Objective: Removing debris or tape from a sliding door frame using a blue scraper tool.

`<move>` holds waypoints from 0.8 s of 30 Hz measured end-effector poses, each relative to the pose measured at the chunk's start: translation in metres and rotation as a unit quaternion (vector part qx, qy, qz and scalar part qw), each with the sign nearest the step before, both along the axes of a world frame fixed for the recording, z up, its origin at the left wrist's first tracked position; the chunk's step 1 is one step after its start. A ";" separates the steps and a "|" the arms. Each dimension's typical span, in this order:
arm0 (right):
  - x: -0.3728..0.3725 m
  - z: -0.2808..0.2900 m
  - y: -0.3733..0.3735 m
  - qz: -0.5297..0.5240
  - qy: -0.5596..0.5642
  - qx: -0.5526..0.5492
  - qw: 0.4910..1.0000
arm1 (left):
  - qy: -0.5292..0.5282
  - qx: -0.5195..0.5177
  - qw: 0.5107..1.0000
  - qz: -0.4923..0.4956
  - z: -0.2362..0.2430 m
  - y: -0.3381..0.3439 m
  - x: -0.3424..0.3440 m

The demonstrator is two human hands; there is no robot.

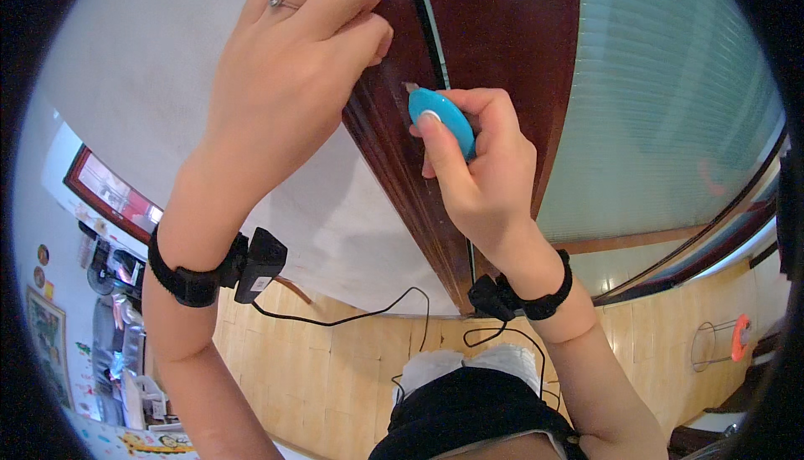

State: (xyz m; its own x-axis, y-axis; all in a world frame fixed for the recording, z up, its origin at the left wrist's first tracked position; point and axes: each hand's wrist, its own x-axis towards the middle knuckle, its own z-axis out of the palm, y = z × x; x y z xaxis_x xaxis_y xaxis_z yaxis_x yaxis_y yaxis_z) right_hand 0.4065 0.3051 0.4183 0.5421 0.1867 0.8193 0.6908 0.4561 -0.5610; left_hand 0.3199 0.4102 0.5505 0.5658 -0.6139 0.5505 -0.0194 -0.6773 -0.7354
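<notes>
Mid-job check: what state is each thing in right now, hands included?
Blue oval cutter, held, blade out.
Right hand, closed around the cutter.
Left hand, fingers curled; anything inside is hidden.
Dark red-brown wooden door, narrow slit along its left edge; open or shut, cannot tell.
Black wrist straps, worn around both wrists.

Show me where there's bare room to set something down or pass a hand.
Bare floor lies between the right forearm and the orange wire-legged object. A hand could probably pass between the left wrist and the dark wood frame, before the white surface. It is crowded higher up, where left hand, right hand and blue oval tool are close.
</notes>
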 end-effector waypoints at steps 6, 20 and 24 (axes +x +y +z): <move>-0.012 0.007 0.017 -0.151 -0.142 0.044 0.977 | -0.003 0.017 1.000 0.000 -0.007 0.005 -0.010; -0.026 0.015 0.018 -0.254 -0.209 0.021 0.944 | -0.068 0.056 0.982 -0.167 -0.016 0.022 -0.001; -0.025 0.013 0.020 -0.266 -0.204 0.038 0.942 | -0.029 -0.004 0.984 -0.175 -0.015 0.018 -0.006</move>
